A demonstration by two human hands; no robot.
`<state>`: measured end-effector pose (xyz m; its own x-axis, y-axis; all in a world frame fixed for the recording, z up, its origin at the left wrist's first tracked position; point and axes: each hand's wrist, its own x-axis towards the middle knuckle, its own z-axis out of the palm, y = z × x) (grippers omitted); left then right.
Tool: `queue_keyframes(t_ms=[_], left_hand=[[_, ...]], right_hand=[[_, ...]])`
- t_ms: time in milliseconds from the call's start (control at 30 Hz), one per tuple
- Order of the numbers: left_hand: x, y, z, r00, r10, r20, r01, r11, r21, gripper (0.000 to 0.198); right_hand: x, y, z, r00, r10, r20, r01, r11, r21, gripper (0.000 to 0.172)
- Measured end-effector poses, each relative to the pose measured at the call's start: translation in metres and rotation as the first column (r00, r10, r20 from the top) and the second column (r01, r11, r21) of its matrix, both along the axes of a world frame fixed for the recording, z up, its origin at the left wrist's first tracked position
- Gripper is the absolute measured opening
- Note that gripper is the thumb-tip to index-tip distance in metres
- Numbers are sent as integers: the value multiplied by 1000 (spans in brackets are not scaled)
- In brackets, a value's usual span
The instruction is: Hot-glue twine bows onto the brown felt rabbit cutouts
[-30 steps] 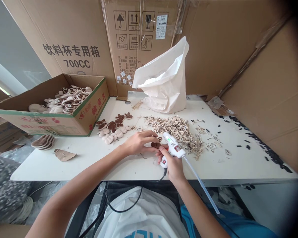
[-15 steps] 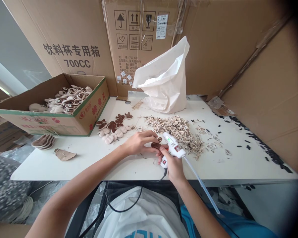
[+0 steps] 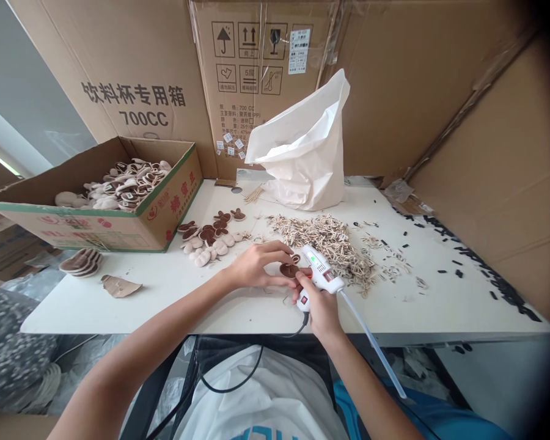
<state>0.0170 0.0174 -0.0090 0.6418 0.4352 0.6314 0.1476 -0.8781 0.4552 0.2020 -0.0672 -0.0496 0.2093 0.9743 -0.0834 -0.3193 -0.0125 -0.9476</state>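
Observation:
My left hand [image 3: 256,264] pinches a small brown heart-shaped piece [image 3: 287,269] against the white table [image 3: 174,293]. My right hand [image 3: 318,305] is closed around the grip of a white glue gun [image 3: 319,274], whose nozzle points at the brown piece. A clear glue stick [image 3: 371,342] sticks out of the gun's back past the table edge, and a black cord [image 3: 238,379] hangs below. Just beyond the gun lies a heap of small pale tags [image 3: 330,241].
An open cardboard box [image 3: 165,208] of brown and cream pieces stands at the left. More such pieces [image 3: 208,235] lie beside it, and a stack [image 3: 80,261] near the left edge. A white bag [image 3: 302,153] stands behind. Cardboard walls enclose the table. Black bits [image 3: 458,250] scatter on the right.
The brown piece has tilted up slightly under my left fingers. Both hands stay almost where they were.

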Motion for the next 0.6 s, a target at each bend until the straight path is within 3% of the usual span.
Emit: queue_keyframes(t_ms=[100,267,400,600], left_hand=[[-2,-3,5,998,4,68,12,974,-226,49],[-2,-5,3,994,-16,112,70,861,-503,45],[0,-5,2,996,-80,51,94,808,-582,39],[1,-5,6,990,-135,-32,94,820,-565,39]], right_hand=[[0,0,0,1000,0,-10,0,1000,5,35],[0,-1,1,999,17,38,-17,1000,1,36],[1,-2,1,998,27,54,-28,1000,12,34],[0,-3,1,999,21,49,-22,1000,18,32]])
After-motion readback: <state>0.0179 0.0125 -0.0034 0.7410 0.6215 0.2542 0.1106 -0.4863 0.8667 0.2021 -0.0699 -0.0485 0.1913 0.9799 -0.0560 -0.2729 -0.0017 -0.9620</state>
